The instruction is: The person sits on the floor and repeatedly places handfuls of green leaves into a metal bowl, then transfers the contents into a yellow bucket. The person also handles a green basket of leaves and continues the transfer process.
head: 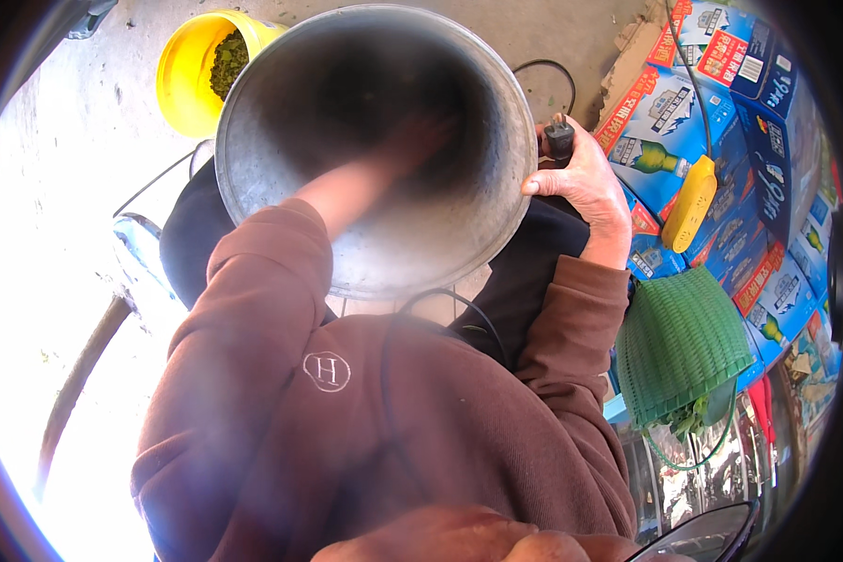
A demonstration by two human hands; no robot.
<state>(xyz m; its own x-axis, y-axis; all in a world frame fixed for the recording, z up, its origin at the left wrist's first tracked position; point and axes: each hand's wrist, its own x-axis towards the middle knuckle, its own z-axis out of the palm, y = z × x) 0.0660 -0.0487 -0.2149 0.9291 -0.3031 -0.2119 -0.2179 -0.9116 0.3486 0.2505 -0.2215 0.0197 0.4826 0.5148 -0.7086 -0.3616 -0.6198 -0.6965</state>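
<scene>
A wide round metal drum (421, 260) lies tilted between my knees, its mouth facing me. My left hand (421, 140) reaches into it; blur and shadow hide the fingers, and whatever they may touch cannot be made out. At the drum's right rim is my right hand (583, 175), its thumb by the edge. A black power plug (559, 139) with metal prongs points upward, held in the fingers of that hand. Behind the hand, a black cable (569, 77) curves over the floor.
A yellow bucket (183, 77) with dried green leaves (230, 64) lies beyond the drum. To my right are stacked blue beer cartons (667, 105), a yellow power strip (690, 204) on a cord, and a green woven basket (681, 344) of greens. A wooden handle (77, 386) is at left.
</scene>
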